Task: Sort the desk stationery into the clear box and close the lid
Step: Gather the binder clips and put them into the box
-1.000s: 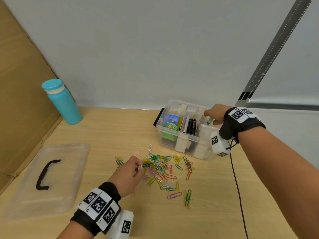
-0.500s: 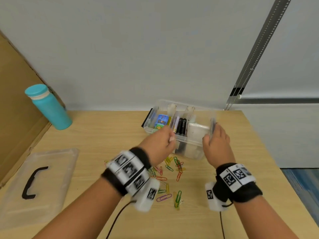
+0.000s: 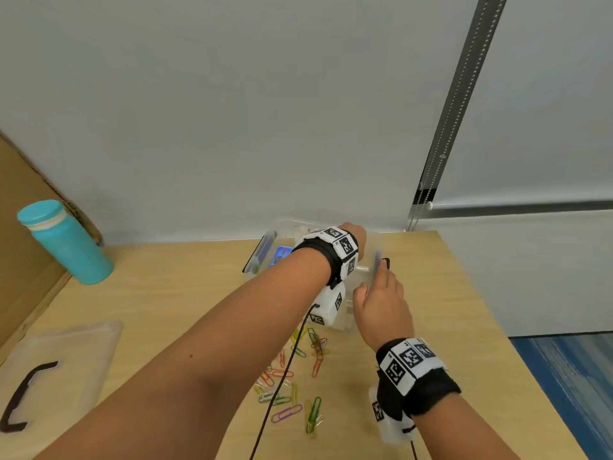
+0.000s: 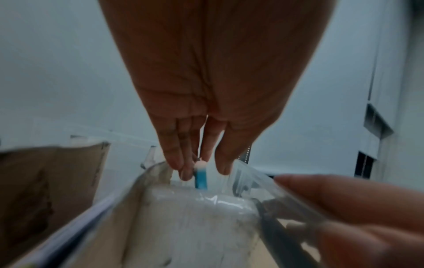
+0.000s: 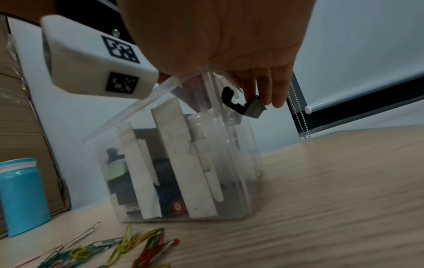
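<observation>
The clear box point(image 3: 260, 260) stands at the back of the desk, with paper dividers, pens and a blue item inside point(image 5: 174, 163). My left hand point(image 3: 356, 239) reaches across over its right compartment. In the left wrist view the fingertips point(image 4: 176, 163) point down into the box point(image 4: 252, 174), bunched on a small blue and pink thing, blurred, likely paper clips point(image 4: 200, 174). My right hand point(image 3: 378, 293) grips the box's right end, fingers over its grey latch point(image 5: 254, 107). Several coloured paper clips point(image 3: 292, 376) lie loose in front of the box point(image 5: 128, 243).
The clear lid point(image 3: 56, 376) with a black handle lies flat at the front left. A teal bottle point(image 3: 66, 242) stands at the back left by a cardboard wall point(image 3: 20, 194). The desk's right edge point(image 3: 497, 327) is close to the box. A black cable point(image 3: 282, 376) crosses the clips.
My left hand left the clip pile, rose and crossed to above the box's right compartment. My right hand moved from the box's far rim to gripping its right end.
</observation>
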Available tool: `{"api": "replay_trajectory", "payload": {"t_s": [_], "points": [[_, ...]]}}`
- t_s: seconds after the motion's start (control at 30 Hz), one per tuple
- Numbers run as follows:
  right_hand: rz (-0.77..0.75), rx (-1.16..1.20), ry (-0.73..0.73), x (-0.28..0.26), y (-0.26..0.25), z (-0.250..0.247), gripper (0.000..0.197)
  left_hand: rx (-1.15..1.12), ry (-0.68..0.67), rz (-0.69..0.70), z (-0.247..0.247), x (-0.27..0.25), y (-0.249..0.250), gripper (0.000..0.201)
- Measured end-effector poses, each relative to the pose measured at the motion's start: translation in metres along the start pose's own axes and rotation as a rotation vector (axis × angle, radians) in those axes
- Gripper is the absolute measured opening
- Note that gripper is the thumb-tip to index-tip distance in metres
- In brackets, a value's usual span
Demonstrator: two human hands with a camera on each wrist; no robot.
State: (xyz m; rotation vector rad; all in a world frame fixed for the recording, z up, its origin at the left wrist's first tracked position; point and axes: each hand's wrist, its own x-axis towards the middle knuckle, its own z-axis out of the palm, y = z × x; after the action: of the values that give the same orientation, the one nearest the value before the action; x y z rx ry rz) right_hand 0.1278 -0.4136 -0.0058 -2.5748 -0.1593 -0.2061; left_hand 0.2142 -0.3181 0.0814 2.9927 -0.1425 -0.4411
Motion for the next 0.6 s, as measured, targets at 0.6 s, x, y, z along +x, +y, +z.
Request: {"api": "replay_trajectory", "payload": {"t_s": [0.6], "points": [[-0.013,-0.006,-0.036,0.0,0.005,-0.002,0.061,-0.648,0.603,-0.014,0.054,-0.168,-0.12,0.028]]}}
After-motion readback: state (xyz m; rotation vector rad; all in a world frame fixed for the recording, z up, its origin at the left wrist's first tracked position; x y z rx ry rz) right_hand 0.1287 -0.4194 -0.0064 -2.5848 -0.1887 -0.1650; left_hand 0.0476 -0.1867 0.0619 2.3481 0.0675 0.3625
